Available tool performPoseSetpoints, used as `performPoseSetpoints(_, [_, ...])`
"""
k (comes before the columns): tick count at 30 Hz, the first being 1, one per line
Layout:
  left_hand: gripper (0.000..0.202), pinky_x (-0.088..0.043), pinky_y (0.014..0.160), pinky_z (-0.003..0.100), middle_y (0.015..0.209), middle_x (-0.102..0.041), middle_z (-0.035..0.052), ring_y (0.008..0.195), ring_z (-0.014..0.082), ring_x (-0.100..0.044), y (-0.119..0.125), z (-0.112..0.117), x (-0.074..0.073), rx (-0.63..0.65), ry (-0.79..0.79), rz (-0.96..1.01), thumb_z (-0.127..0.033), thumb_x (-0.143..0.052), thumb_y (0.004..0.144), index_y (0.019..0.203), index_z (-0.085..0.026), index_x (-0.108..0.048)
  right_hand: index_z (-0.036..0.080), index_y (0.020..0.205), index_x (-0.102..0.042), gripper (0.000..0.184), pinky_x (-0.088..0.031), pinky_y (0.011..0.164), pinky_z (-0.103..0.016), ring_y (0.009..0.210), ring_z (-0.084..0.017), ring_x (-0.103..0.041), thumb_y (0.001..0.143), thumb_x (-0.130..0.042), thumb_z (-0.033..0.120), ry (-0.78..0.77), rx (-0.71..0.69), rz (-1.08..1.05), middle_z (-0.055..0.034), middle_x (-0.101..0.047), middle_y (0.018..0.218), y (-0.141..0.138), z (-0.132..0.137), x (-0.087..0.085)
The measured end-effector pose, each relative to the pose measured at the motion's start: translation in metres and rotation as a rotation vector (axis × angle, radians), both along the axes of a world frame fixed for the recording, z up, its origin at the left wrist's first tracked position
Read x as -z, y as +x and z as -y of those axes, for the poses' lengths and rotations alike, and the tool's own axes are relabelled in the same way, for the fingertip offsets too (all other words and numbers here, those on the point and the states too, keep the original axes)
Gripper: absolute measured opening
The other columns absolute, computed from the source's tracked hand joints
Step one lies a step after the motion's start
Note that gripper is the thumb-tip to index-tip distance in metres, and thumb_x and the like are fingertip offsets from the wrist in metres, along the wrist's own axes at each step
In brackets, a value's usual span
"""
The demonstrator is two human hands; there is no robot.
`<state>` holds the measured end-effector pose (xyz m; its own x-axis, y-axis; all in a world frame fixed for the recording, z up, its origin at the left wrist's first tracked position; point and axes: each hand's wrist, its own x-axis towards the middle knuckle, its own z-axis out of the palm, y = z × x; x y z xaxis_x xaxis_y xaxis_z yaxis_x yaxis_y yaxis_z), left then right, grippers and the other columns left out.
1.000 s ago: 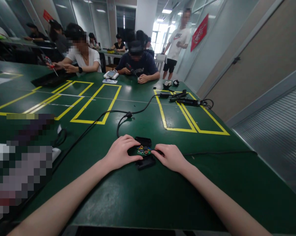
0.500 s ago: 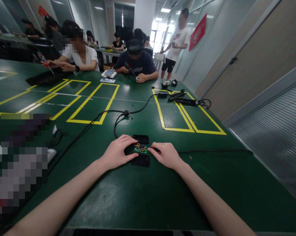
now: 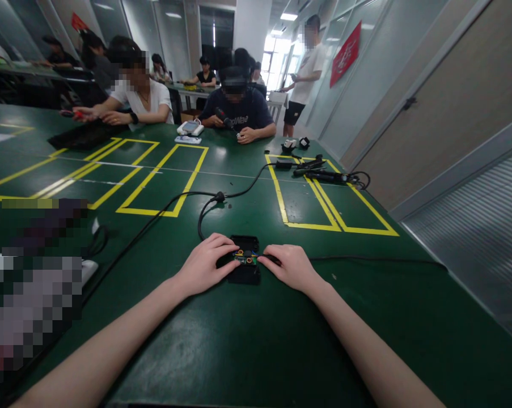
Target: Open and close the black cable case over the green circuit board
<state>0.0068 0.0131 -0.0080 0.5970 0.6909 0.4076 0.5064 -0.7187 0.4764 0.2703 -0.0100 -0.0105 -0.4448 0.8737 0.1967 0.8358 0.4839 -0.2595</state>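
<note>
I see mostly green table (image 3: 256, 340), spreading on every side of the circuit board (image 3: 244, 261). Well beyond the board, a person in a dark shirt (image 3: 256, 115) sits at the far edge. A black cord (image 3: 379, 259) runs away to the board's right. My left hand (image 3: 204, 263) is at the board's left end, thumb and fingers partly spread, gripping it between them. My right hand (image 3: 293, 267) is just right of the board, thumb and forefinger pinched on the black cord. The far shell (image 3: 245, 242) lies just beyond the board, the near shell (image 3: 244, 276) just on my side; I can't tell whether they touch it. The board sits between both hands, small orange coils (image 3: 249, 260) on it.
</note>
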Motion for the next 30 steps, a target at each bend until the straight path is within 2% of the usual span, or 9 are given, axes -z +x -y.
performPoseSetpoints(4, [0.025, -0.057, 0.1, 0.042, 0.121, -0.072, 0.0109, 0.115, 0.0258, -0.065, -0.003, -0.002, 0.002, -0.003, 0.001, 0.037, -0.031, -0.061, 0.1, 0.119, -0.018, -0.073, 0.021, 0.11, -0.068, 0.026, -0.043, 0.067, -0.028, 0.069, -0.019, -0.066, 0.099, -0.061, 0.044, -0.034, 0.039, -0.088, -0.003, -0.072, 0.08, -0.001, 0.001, -0.003])
performPoseSetpoints(7, [0.028, -0.057, 0.102, 0.042, 0.126, -0.071, 0.0114, 0.117, 0.0253, -0.066, -0.005, -0.003, 0.004, 0.006, -0.008, 0.035, -0.031, -0.061, 0.099, 0.122, -0.018, -0.072, 0.02, 0.136, -0.06, 0.054, -0.047, 0.069, -0.03, 0.072, -0.021, -0.067, 0.092, -0.069, 0.049, -0.059, 0.056, -0.116, -0.0042, -0.074, 0.085, -0.002, 0.004, -0.003])
performPoseSetpoints(9, [0.029, -0.056, 0.104, 0.042, 0.127, -0.07, 0.0114, 0.118, 0.025, -0.067, -0.005, -0.003, 0.006, 0.019, -0.014, 0.031, -0.031, -0.061, 0.099, 0.124, -0.019, -0.071, 0.021, 0.143, -0.058, 0.065, -0.05, 0.075, -0.033, 0.079, -0.023, -0.069, 0.088, -0.073, 0.052, -0.058, 0.04, -0.112, -0.0075, -0.077, 0.096, -0.003, 0.005, -0.003])
performPoseSetpoints(12, [0.031, -0.056, 0.105, 0.042, 0.129, -0.07, 0.0116, 0.119, 0.0248, -0.067, -0.006, -0.003, 0.006, 0.03, -0.011, 0.031, -0.029, -0.062, 0.097, 0.125, -0.019, -0.07, 0.02, 0.14, -0.063, 0.066, -0.052, 0.083, -0.037, 0.087, -0.025, -0.071, 0.085, -0.076, 0.053, -0.058, 0.016, -0.115, -0.0112, -0.077, 0.117, -0.002, 0.005, -0.001])
performPoseSetpoints(14, [0.03, -0.056, 0.104, 0.042, 0.127, -0.07, 0.0114, 0.118, 0.0249, -0.067, -0.005, -0.002, 0.005, 0.031, -0.001, 0.032, -0.027, -0.063, 0.096, 0.125, -0.019, -0.07, 0.02, 0.137, -0.066, 0.062, -0.053, 0.084, -0.037, 0.086, -0.024, -0.072, 0.085, -0.075, 0.052, -0.068, 0.012, -0.128, -0.0111, -0.077, 0.122, -0.002, 0.005, 0.0])
performPoseSetpoints(22, [0.023, -0.057, 0.101, 0.043, 0.124, -0.069, 0.0109, 0.114, 0.026, -0.067, -0.003, -0.001, 0.004, 0.007, 0.003, 0.014, -0.025, -0.063, 0.096, 0.117, -0.02, -0.071, 0.021, 0.134, -0.069, 0.046, -0.055, 0.083, -0.035, 0.085, -0.023, -0.075, 0.093, -0.068, 0.042, -0.016, -0.082, -0.099, -0.0102, -0.08, 0.111, -0.007, 0.005, -0.003])
performPoseSetpoints(25, [0.031, -0.057, 0.1, 0.041, 0.129, -0.065, 0.0107, 0.115, 0.0254, -0.067, -0.003, -0.001, 0.003, -0.009, -0.007, 0.03, -0.027, -0.061, 0.097, 0.126, -0.022, -0.068, 0.021, 0.137, -0.067, 0.047, -0.055, 0.083, -0.035, 0.083, -0.022, -0.074, 0.094, -0.067, 0.042, -0.012, -0.087, -0.095, -0.0103, -0.079, 0.113, -0.005, 0.004, -0.003])
performPoseSetpoints(27, [0.035, -0.058, 0.095, 0.038, 0.129, -0.064, 0.01, 0.108, 0.0233, -0.069, -0.005, -0.003, 0.001, -0.018, -0.02, 0.028, -0.029, -0.059, 0.097, 0.131, -0.023, -0.065, 0.022, 0.139, -0.065, 0.049, -0.055, 0.082, -0.035, 0.08, -0.021, -0.073, 0.094, -0.067, 0.042, -0.021, -0.078, -0.103, -0.0101, -0.079, 0.113, -0.003, 0.003, -0.003])
performPoseSetpoints(30, [0.029, -0.058, 0.083, 0.032, 0.113, -0.068, 0.0066, 0.091, 0.0189, -0.07, -0.012, -0.008, -0.003, -0.028, -0.043, 0.002, -0.029, -0.056, 0.097, 0.124, -0.022, -0.066, 0.022, 0.139, -0.065, 0.049, -0.055, 0.079, -0.035, 0.078, -0.021, -0.072, 0.095, -0.067, 0.044, -0.038, -0.055, -0.122, -0.01, -0.079, 0.11, 0.0, 0.002, -0.002])
